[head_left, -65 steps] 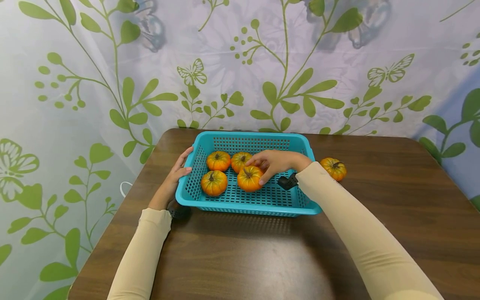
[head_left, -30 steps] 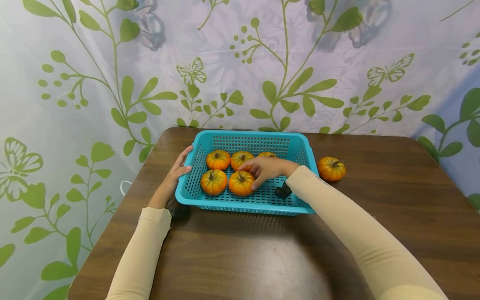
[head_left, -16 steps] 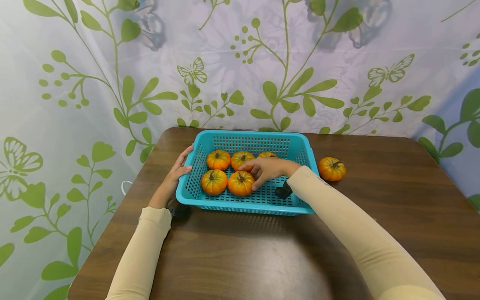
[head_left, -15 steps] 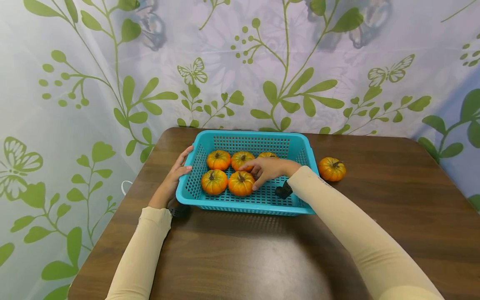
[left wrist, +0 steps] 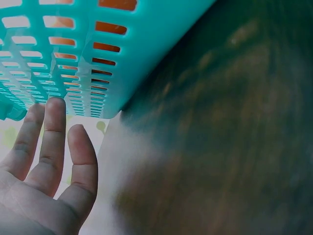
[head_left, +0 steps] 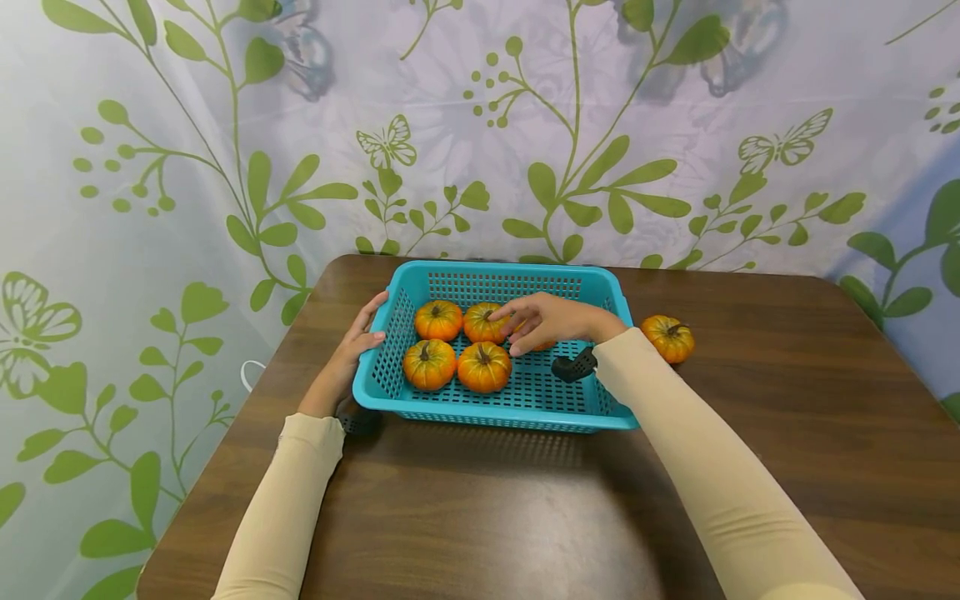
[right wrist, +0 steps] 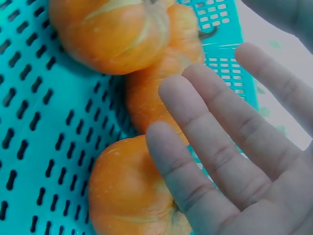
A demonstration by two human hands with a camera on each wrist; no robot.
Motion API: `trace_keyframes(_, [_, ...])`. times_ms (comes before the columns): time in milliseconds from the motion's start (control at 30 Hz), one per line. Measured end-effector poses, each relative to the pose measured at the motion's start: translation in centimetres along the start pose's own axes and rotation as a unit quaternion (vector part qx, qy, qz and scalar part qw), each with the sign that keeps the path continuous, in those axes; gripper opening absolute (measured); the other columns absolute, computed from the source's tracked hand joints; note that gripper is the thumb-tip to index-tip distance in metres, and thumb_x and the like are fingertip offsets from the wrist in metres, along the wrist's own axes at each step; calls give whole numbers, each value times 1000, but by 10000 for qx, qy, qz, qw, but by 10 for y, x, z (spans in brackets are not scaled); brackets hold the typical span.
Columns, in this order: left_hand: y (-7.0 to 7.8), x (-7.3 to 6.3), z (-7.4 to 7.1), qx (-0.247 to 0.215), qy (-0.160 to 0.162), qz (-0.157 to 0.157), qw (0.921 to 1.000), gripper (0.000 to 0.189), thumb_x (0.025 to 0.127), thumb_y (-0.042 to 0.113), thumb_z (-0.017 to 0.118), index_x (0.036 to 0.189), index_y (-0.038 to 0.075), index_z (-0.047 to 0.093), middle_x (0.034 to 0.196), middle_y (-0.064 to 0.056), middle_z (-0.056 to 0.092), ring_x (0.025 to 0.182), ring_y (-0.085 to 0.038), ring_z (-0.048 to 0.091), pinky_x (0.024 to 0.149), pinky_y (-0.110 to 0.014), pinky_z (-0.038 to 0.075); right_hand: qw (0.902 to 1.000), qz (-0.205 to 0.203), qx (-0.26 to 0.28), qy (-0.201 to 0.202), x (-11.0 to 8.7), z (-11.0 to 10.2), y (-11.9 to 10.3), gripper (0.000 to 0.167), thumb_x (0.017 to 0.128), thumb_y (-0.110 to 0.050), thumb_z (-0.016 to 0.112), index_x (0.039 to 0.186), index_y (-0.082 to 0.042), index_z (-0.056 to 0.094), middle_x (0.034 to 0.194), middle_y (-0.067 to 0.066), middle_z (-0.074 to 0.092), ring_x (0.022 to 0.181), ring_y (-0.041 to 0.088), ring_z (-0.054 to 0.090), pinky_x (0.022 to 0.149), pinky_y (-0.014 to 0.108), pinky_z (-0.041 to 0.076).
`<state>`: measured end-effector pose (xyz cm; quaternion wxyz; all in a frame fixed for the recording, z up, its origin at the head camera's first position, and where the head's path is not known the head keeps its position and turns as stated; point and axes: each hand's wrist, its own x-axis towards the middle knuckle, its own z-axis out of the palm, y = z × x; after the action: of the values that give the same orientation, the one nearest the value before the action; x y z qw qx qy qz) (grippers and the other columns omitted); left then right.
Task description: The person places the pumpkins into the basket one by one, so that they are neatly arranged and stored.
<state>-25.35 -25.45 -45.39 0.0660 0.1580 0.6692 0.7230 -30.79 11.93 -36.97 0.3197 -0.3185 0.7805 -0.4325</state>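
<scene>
A turquoise slotted plastic basket stands on the table and holds several small orange pumpkins. My left hand rests against the basket's left end, its thumb at the rim. In the left wrist view, its fingers are nearly straight at the outer wall. Over the basket, my right hand holds nothing, just above and right of the front-row pumpkin. The right wrist view shows its fingers extended and spread. Beneath this hand, another pumpkin is partly hidden. One more pumpkin lies outside, right of the basket.
The brown wooden table reaches toward a patterned curtain behind it. A dark wrist device hangs below my right wrist. A thin white cable loops near the table's left edge.
My right hand set the pumpkin down leftward in the front row, beside its neighbour, then let go and lifted up and to the right. My left hand stayed at the basket.
</scene>
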Motion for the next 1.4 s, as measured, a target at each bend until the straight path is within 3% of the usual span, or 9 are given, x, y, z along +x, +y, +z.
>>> trace_keyframes(367, [0, 0, -1, 63, -11, -32, 10000, 78, 101, 18, 46, 174, 19, 17, 179, -15, 14, 152, -44, 30, 103, -29, 50, 9967, -456, 453, 491, -10, -6, -3, 63, 101, -4, 72, 157, 8, 46, 149, 31, 58, 134, 49, 59, 109, 46, 53])
trace_keyframes(667, [-2, 1, -2, 5, 7, -10, 10000, 79, 100, 19, 48, 174, 19, 18, 178, -18, 15, 151, -45, 32, 102, -30, 51, 9867, -613, 951, 1164, -20, -9, -8, 56, 102, -3, 69, 156, 2, 52, 145, 27, 61, 135, 46, 57, 106, 41, 53])
trace_keyframes(867, [-3, 2, -3, 59, 1, -32, 10000, 80, 100, 19, 48, 174, 18, 17, 179, -14, 14, 153, -45, 30, 102, -29, 50, 9768, -801, 1294, 1507, -29, -11, -13, 54, 103, 0, 65, 155, 3, 51, 137, 13, 66, 131, 34, 62, 112, 53, 49])
trace_keyframes(1033, [-2, 3, -3, 46, 18, -34, 10000, 78, 101, 18, 46, 173, 19, 19, 178, -17, 15, 152, -45, 30, 103, -29, 50, 9705, -956, 1253, 1827, -40, -14, -16, 50, 104, 0, 64, 153, 1, 55, 133, 9, 68, 121, 22, 68, 108, 45, 53])
trace_keyframes(1167, [-2, 4, -2, -21, 98, -48, 9999, 79, 99, 18, 48, 173, 18, 20, 177, -20, 17, 152, -46, 31, 103, -30, 50, 9689, -943, 1153, 1978, -50, -15, -19, 49, 104, -2, 65, 152, 2, 55, 134, 11, 68, 121, 21, 68, 104, 36, 55])
trace_keyframes(1400, [-1, 3, -1, 18, 97, -13, 10000, 79, 99, 17, 48, 173, 18, 19, 177, -21, 16, 152, -48, 30, 103, -29, 50, 9682, -917, 950, 2127, -65, -19, -18, 50, 104, -4, 67, 152, 0, 56, 133, 5, 70, 120, 22, 68, 102, 34, 56])
